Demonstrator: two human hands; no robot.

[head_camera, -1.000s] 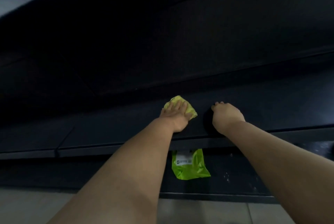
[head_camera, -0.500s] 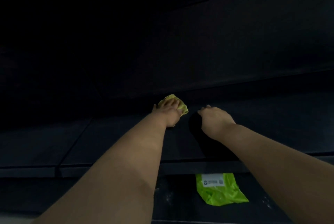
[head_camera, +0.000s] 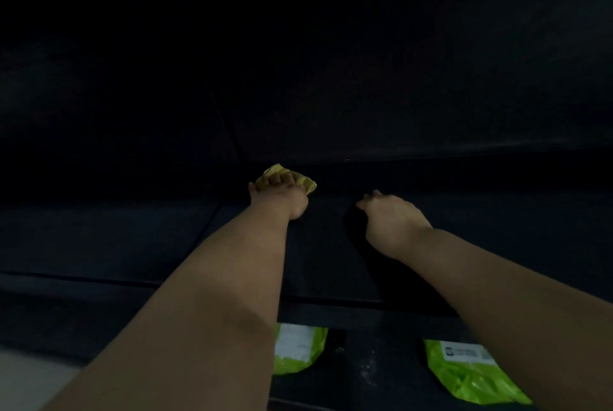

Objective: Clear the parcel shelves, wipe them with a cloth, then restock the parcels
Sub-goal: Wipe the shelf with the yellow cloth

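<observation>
The shelf [head_camera: 126, 238] runs off dark and bare to the left, and that stretch looks yet to be wiped. The left hand [head_camera: 282, 200] is out at full reach, fingers curled over the bunched yellow cloth [head_camera: 306, 183], pressing it down just where the board meets the back wall. So the step in hand is the wipe, deep in the corner. To do it well she would want the cloth spread flatter under the palm rather than balled, with long overlapping strokes drawn from the back seam to the front lip; steady pressure, no skipping the join between boards. The right hand [head_camera: 389, 221] lies palm down on the same board, well apart from the cloth, fingers loosely bent and holding nothing that shows — a good prop, and it should take the weight while the other arm sweeps. Below, on the lower shelf [head_camera: 368, 377], sit the first green parcel [head_camera: 300, 352] and, further right, the second green parcel [head_camera: 464, 374]; grit pulled over the lip would likely land on them, so the cloth ought to gather it.

Against the frame a second ago, the view has leaned in and dipped; the pale shelf edge at top left is gone. The cloth has travelled further back toward the wall, the right hand has slid forward with it, and two parcels show below where one did — the first now half behind the left forearm.
</observation>
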